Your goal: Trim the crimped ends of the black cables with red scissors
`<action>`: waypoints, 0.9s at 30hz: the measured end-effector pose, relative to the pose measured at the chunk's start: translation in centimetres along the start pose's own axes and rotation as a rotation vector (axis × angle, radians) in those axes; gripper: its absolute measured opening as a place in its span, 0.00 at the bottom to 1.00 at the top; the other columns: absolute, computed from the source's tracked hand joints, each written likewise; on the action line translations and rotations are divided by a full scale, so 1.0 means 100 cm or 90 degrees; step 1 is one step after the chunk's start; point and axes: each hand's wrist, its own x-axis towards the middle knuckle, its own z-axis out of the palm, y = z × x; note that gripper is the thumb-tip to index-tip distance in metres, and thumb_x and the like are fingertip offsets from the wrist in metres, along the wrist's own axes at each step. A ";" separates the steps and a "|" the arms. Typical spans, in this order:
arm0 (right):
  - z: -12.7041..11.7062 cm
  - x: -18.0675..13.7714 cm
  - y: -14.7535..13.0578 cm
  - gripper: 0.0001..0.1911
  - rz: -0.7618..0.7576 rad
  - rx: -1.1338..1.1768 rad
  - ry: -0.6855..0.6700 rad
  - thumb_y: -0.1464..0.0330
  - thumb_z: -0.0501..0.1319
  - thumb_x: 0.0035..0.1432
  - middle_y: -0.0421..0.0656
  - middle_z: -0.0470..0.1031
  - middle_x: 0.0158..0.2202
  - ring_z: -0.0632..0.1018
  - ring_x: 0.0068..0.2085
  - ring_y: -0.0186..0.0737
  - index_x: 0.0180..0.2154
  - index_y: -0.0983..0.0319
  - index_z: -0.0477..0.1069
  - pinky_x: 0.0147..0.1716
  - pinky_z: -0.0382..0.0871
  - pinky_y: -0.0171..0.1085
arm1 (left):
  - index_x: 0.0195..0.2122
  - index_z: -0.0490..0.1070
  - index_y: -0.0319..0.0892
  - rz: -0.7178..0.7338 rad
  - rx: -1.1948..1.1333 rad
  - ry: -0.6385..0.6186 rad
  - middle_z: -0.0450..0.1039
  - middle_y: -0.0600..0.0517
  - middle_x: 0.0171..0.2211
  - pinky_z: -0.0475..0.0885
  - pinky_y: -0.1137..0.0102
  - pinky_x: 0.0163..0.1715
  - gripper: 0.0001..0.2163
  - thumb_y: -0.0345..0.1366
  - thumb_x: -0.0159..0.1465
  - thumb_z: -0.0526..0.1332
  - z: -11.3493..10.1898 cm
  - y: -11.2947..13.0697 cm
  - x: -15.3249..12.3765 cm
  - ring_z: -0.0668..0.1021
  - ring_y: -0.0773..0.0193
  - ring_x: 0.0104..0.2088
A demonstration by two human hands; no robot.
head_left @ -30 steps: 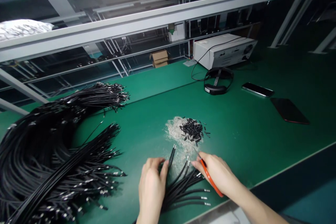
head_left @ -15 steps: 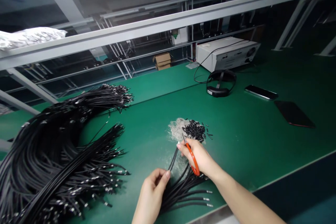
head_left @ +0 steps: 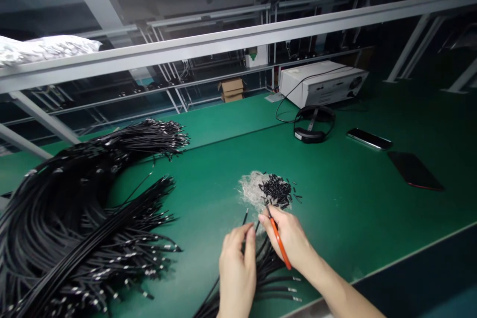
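My left hand (head_left: 236,263) pinches a thin black cable (head_left: 245,217) and holds its stripped end upright over the green bench (head_left: 354,208). My right hand (head_left: 288,238) is closed on a small orange-handled cutter (head_left: 278,238), its tip close to the cable's end. Under both hands lies a small bunch of black cables (head_left: 266,278) with bare metal ends. Just beyond the hands sits a pile of short black sleeve offcuts (head_left: 276,190) on a tuft of pale fibre scraps (head_left: 251,190).
A large heap of black cables (head_left: 74,218) fills the left of the bench. At the back right are a white machine (head_left: 322,82), a black headset (head_left: 314,124), a phone (head_left: 368,139) and a dark tablet (head_left: 415,170). The bench's front edge runs along the lower right.
My left hand has moved right and up with the cable. My right hand drew back slightly from the scrap pile and now sits beside the left hand, cutter still held.
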 end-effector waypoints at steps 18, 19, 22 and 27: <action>-0.021 -0.017 0.016 0.12 -0.206 -0.479 -0.088 0.60 0.65 0.54 0.42 0.68 0.32 0.71 0.30 0.42 0.32 0.61 0.67 0.36 0.56 0.41 | 0.31 0.73 0.34 -0.178 -0.251 -0.151 0.70 0.52 0.21 0.60 0.81 0.20 0.17 0.47 0.57 0.59 0.006 0.009 0.007 0.66 0.76 0.18; -0.019 -0.018 0.016 0.12 -0.200 -0.486 -0.095 0.60 0.65 0.54 0.42 0.68 0.32 0.72 0.30 0.42 0.32 0.61 0.67 0.36 0.56 0.41 | 0.31 0.73 0.34 -0.181 -0.258 -0.153 0.69 0.53 0.21 0.60 0.81 0.19 0.17 0.46 0.56 0.59 0.007 0.010 0.008 0.65 0.77 0.18; -0.016 -0.019 0.014 0.08 -0.195 -0.505 -0.104 0.63 0.63 0.56 0.42 0.69 0.31 0.72 0.30 0.42 0.33 0.60 0.67 0.36 0.56 0.41 | 0.31 0.73 0.33 -0.184 -0.246 -0.158 0.69 0.52 0.20 0.59 0.81 0.18 0.17 0.46 0.56 0.59 0.007 0.011 0.008 0.65 0.77 0.17; -0.019 -0.016 0.013 0.02 -0.216 -0.528 -0.117 0.69 0.60 0.59 0.42 0.71 0.30 0.72 0.29 0.43 0.32 0.60 0.68 0.35 0.55 0.42 | 0.30 0.73 0.34 -0.165 -0.194 -0.158 0.71 0.50 0.22 0.61 0.80 0.20 0.17 0.47 0.56 0.59 0.007 0.011 0.006 0.67 0.75 0.19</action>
